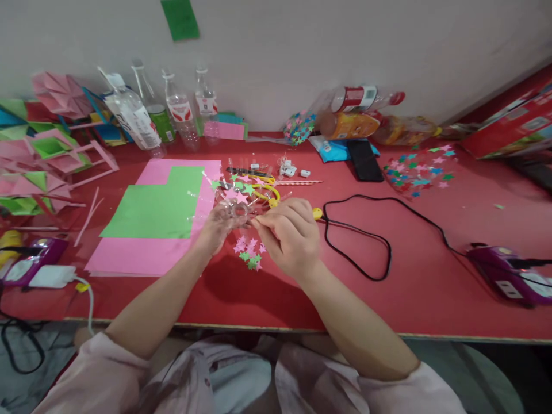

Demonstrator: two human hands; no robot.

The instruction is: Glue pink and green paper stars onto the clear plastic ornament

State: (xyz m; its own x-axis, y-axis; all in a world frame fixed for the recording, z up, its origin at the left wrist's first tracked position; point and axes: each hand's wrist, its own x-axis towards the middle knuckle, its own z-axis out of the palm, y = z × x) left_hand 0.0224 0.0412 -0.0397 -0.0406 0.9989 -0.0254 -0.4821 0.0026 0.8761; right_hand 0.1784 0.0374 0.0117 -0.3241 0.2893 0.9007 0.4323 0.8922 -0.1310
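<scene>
My left hand (214,227) is closed round a clear plastic bottle piece (236,208) with small stars stuck on it, held just above the red table (431,287). My right hand (288,233) is pinched at the piece's right side; what its fingertips hold is too small to name. A small heap of pink and green paper stars (249,252) lies on the table directly under my hands. Yellow-handled scissors (268,194) lie just behind them.
Pink and green paper sheets (159,213) lie at the left. Several clear bottles (181,115) stand at the back, folded paper shapes (47,144) far left. A black cable (379,241) runs to a purple glue gun (509,276) on the right. A black phone (365,161) and scattered stars (418,169) lie beyond.
</scene>
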